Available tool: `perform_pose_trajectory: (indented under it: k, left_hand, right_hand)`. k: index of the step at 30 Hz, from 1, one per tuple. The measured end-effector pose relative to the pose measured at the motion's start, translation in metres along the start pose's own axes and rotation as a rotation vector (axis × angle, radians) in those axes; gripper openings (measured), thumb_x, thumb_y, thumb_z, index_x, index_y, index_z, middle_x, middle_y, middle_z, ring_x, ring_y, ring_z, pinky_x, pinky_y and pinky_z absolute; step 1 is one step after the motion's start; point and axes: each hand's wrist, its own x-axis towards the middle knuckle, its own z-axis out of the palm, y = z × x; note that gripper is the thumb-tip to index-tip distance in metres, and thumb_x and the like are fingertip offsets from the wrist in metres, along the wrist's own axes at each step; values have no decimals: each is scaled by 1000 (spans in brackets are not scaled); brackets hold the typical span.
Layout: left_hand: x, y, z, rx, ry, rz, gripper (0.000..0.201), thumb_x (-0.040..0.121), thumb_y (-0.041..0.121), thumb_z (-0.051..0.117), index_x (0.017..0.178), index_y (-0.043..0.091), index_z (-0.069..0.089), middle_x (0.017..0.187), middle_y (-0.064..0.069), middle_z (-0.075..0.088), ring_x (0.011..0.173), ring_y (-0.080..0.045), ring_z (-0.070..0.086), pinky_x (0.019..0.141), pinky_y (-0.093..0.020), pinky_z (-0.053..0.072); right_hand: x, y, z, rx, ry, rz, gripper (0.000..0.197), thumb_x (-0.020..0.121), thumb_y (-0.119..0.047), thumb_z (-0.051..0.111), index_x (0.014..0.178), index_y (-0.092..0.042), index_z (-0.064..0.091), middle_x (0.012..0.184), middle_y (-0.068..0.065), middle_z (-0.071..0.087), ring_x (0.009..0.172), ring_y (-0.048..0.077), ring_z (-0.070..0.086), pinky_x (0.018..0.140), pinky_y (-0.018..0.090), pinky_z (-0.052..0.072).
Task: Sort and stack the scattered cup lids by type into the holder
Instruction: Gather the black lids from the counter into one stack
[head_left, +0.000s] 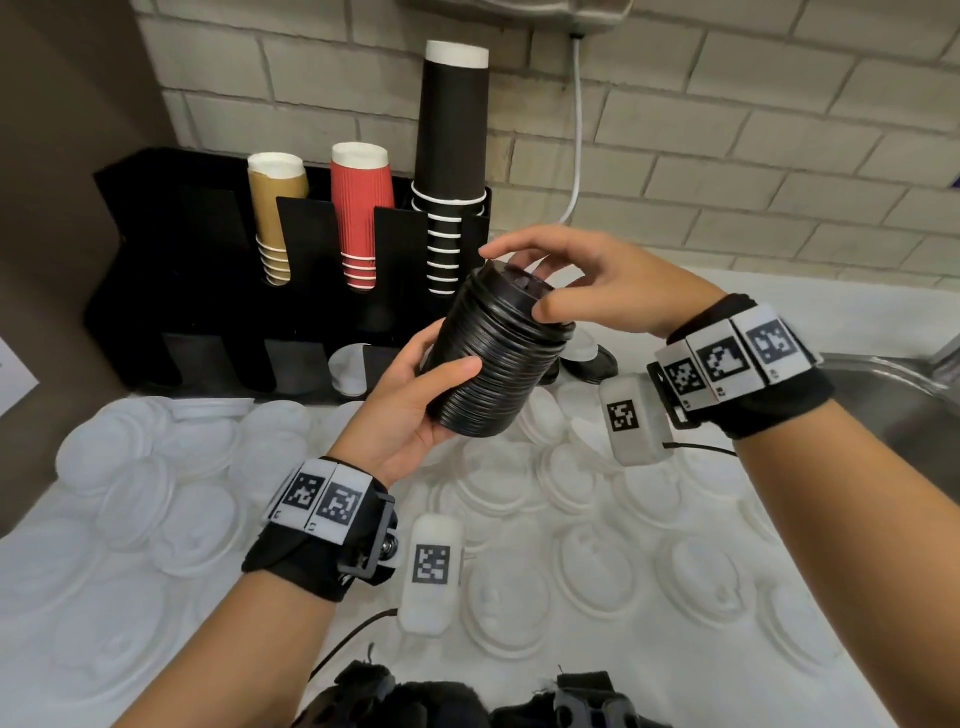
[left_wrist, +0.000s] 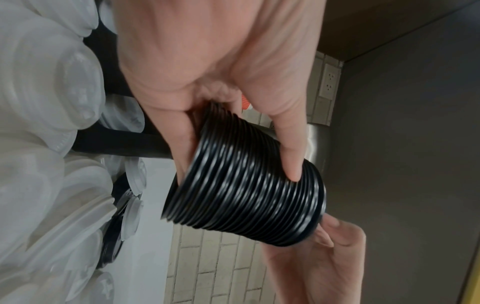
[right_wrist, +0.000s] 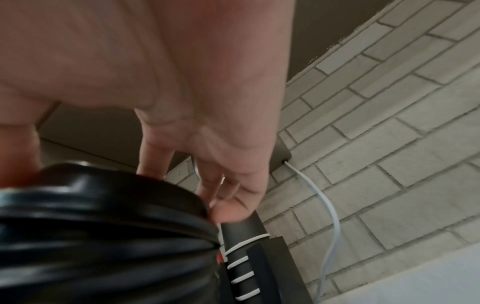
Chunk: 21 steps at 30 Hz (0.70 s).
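A tall stack of black cup lids (head_left: 493, 358) (left_wrist: 246, 189) (right_wrist: 103, 236) is held tilted above the counter. My left hand (head_left: 415, 410) (left_wrist: 197, 82) grips its lower part, thumb on the side and fingers underneath. My right hand (head_left: 576, 280) (right_wrist: 182, 102) sits over the top lid, thumb and fingertips touching its rim. The black holder (head_left: 156, 260) stands at the back left, with a few white lids (head_left: 348, 366) in one of its low front slots. Several white lids (head_left: 597, 577) lie scattered over the white counter.
Gold (head_left: 275, 218), red (head_left: 361, 208) and black (head_left: 452, 156) paper cup stacks stand in the holder's upper slots. A few black lids (head_left: 592, 364) lie behind the held stack. A white cable (head_left: 577, 156) hangs down the brick wall. A steel sink (head_left: 893, 400) lies at right.
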Motion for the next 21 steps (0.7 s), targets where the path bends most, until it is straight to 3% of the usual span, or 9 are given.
perform_pose_trajectory:
  k: [5,8,12,15,19,21]
  left_hand:
    - [1,1,3,-9,18,-3,68,64,24,79,129,25,57,132,-6,61,111,-21,66,75,-37,58]
    - [1,2,3,-3,21,-8,75,59,28,80,130,25,56,131,-6,61,111,-22,66,75,-36,58]
    - [2,4,4,-6,15,-9,67,70,23,75,133,24,54,131,-7,62,112,-24,65,77,-39,58]
    - [2,4,4,-7,16,-10,70,68,24,76,133,24,53,130,-6,62,112,-23,66,77,-38,58]
    - [4,5,3,-19,24,5,61,75,19,70,133,23,54,128,-5,63,111,-21,66,75,-35,58]
    - [5,8,1,-26,39,25,64,74,19,73,135,21,52,124,-4,65,108,-19,67,75,-34,58]
  right_hand:
    - [2,0,-1,-35,22,-30,54,75,-22,64,127,-31,56,117,-1,57,105,14,56,77,13,46]
    - [3,2,-4,-66,38,-52,51,81,-13,71,127,-31,56,117,-4,56,102,10,54,76,11,45]
    - [5,3,-6,-101,34,-71,51,82,-11,72,127,-31,56,118,-4,56,100,6,52,76,9,44]
    - [7,4,-5,-88,20,-76,51,83,-13,71,127,-32,56,118,-6,56,101,4,52,77,12,44]
    - [6,6,-8,11,33,-65,49,76,-44,71,122,-47,54,114,-15,54,104,-1,52,80,12,44]
    - [11,21,-12,165,190,-5,42,73,-54,64,114,-52,57,107,-20,56,100,-4,55,79,14,43]
